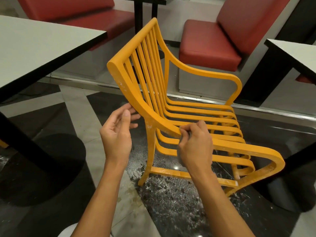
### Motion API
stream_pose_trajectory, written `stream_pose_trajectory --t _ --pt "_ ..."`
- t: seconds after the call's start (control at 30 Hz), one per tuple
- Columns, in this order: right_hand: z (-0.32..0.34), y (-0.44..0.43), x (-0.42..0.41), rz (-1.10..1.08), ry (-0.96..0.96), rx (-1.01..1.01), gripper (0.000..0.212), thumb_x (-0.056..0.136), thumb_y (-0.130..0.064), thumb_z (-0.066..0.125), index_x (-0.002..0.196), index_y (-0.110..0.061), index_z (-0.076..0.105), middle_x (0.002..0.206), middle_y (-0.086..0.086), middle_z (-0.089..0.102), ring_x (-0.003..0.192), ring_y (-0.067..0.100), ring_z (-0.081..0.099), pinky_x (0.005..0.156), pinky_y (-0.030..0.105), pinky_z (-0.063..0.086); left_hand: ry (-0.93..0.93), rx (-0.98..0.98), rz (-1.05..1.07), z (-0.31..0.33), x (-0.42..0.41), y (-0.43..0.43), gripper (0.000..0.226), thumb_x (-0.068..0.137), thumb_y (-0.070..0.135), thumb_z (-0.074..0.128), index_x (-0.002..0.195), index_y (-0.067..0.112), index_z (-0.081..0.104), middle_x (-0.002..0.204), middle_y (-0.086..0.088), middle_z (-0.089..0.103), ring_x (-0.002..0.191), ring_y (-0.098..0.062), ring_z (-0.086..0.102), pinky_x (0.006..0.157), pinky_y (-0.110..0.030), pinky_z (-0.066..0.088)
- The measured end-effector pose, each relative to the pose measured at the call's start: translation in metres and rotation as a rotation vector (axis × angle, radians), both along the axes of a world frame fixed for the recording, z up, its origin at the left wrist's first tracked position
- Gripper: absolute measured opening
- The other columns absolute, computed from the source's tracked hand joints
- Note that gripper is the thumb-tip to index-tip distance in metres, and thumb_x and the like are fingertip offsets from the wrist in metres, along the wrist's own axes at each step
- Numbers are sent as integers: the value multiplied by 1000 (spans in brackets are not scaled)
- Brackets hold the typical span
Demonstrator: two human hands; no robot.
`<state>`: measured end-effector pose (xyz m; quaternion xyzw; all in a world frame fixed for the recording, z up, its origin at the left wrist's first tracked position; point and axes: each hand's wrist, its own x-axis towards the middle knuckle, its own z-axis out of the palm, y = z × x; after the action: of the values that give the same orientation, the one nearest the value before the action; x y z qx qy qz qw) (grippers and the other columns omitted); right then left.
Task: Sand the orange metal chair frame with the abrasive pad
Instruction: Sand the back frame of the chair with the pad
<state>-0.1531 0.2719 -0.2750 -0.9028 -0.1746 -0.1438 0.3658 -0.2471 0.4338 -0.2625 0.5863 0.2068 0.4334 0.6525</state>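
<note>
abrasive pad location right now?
Head view, centre-right: the abrasive pad is pinched in the right hand, pressed against the near side rail of the orange chair frame.

We count one orange chair frame (136,93) and one abrasive pad (188,134), of which only a grey scrap shows. There are two hands on them, the left hand (116,139) and the right hand (195,147). Around these we count three white-topped tables, namely the left table (34,48), the right table (294,53) and the far table (150,0), plus two red padded benches, the left bench (77,14) and the right bench (213,48), and two round black bases, the left base (56,168) and the right base (282,194).
</note>
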Motion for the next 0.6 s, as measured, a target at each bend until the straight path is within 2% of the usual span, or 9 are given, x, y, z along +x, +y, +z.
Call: stream_pose_trajectory --t 0.07,0.13,0.2,0.23,0.3,0.37,0.47,0.53,0.6 --pt "5 -12 2 -33 57 -30 9 100 -20 67 99 -16 75 103 -3 55 81 11 50 69 28 43 89 -70 40 -7 -2 -10 24 109 16 57 130 12 67 117 -3 77 105 -19 76 85 -32 63" --pt "13 -18 2 -31 110 17 9 100 -20 68 100 -18 76 103 -3 58 88 11 54 72 17 39 224 -165 96 -14 -6 -22 20 106 13 60 125 18 65 112 -2 74 102 -19 74 85 -34 62" --pt "22 -21 -5 -3 134 181 8 99 -19 69 101 -21 76 104 -5 63 95 6 58 78 5 40 360 -222 74 -19 -13 -35 19 103 13 64 119 24 63 111 -3 71 100 -19 72 88 -37 61" --pt "25 -21 -11 29 146 283 9 99 -19 69 102 -24 75 105 -8 66 98 3 60 84 5 43 402 -222 32 -20 -16 -42 17 103 14 66 116 25 63 110 -3 72 102 -19 71 90 -37 60" --pt "31 -21 -26 107 218 464 14 102 -20 65 108 -30 72 107 -16 68 100 0 63 89 22 54 421 -183 -104 -18 -22 -53 12 101 24 70 113 24 70 108 0 76 103 -18 73 92 -39 62" --pt "37 -20 -40 181 333 587 17 104 -20 60 114 -32 69 111 -16 67 100 3 65 86 35 59 371 -184 -295 -11 -27 -64 25 96 40 72 113 22 76 106 3 80 106 -17 75 92 -37 63" --pt "43 -18 -56 276 407 640 19 106 -20 58 119 -32 65 118 -12 64 105 9 65 88 41 61 265 -250 -459 1 -35 -71 43 85 48 72 112 15 80 111 -3 81 113 -21 75 98 -36 60" --pt "44 -15 -64 323 406 623 22 104 -19 61 122 -32 62 119 -10 64 104 10 66 87 41 62 203 -259 -473 7 -41 -70 43 87 45 72 112 12 81 112 -8 80 113 -24 75 98 -39 60" --pt "45 -13 -70 348 399 608 28 101 -18 66 125 -31 60 119 -9 64 103 8 67 86 40 62 191 -190 -432 10 -47 -66 35 89 37 74 112 11 80 109 -7 81 107 -21 76 92 -34 61"
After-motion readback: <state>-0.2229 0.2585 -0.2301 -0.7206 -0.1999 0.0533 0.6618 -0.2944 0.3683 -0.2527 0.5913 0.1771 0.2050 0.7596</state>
